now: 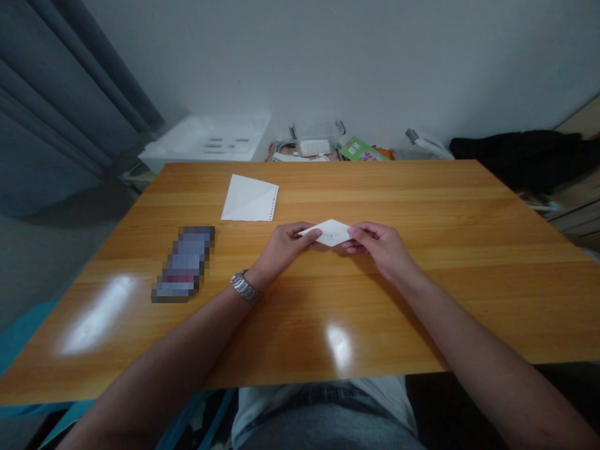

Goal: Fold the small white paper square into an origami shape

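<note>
A small folded piece of white paper [332,232], diamond-shaped from above, is held just over the table between both hands. My left hand [293,242], with a metal watch [246,287] on its wrist, pinches the left corner with the thumb on top. At the opposite corner, my right hand [377,242] grips the paper between thumb and fingers. A row of small dark marks, perhaps punched holes, runs across the paper's middle. Farther back to the left, a white sheet [248,199] lies flat, with a crease and a perforated right edge.
A pixelated phone-like object [185,264] rests on the wooden table [469,262], left of my hands. Beyond the far edge stand a white plastic bin [210,140], a green booklet [360,150] and assorted items. Dark cloth [520,156] lies at the back right.
</note>
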A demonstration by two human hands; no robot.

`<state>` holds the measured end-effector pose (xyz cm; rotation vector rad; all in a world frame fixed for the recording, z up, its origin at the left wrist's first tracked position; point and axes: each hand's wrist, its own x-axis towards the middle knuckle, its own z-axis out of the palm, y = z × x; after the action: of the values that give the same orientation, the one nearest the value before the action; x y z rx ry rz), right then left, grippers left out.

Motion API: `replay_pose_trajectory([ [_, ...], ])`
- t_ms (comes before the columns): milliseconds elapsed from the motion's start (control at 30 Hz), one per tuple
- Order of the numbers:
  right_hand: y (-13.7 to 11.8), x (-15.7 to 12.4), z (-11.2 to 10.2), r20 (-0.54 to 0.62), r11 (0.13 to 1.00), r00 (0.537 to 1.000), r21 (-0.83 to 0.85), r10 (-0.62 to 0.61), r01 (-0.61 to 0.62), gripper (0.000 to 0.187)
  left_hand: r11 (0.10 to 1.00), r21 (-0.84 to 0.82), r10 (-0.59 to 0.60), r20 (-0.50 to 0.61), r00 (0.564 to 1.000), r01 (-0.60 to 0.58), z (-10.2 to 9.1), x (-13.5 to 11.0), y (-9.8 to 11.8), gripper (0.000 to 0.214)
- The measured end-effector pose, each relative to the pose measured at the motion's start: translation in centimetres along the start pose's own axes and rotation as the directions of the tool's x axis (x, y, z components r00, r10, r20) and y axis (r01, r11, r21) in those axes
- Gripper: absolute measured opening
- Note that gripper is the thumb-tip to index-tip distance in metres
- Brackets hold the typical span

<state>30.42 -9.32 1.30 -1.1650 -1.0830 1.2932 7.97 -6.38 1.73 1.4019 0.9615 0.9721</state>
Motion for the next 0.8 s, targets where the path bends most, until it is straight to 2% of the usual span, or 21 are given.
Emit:
replay_pose_trajectory([
  [133, -0.1, 0.2, -0.2, -0.034, 0.999, 0.999, 0.047, -0.008, 0.009, 0.035, 0.994, -0.099, -0.038, -0.019, 0.999, 0.036, 0.2, 0.0, -0.2, 0.040],
  [467, 0.1, -0.5, 0.2, 0.154, 0.993, 0.981, -0.055, 0.115, -0.107, 0.038, 0.943, -0.333, -0.055, -0.078, 0.995, 0.026, 0.3, 0.2, -0.7, 0.033],
  [800, -0.2, -0.8, 0.8, 0.253, 0.981, 0.954, -0.151, 0.160, -0.125, 0.043, 0.951, -0.307, -0.044, -0.058, 0.997, 0.025, 0.4, 0.1, -0.6, 0.032],
])
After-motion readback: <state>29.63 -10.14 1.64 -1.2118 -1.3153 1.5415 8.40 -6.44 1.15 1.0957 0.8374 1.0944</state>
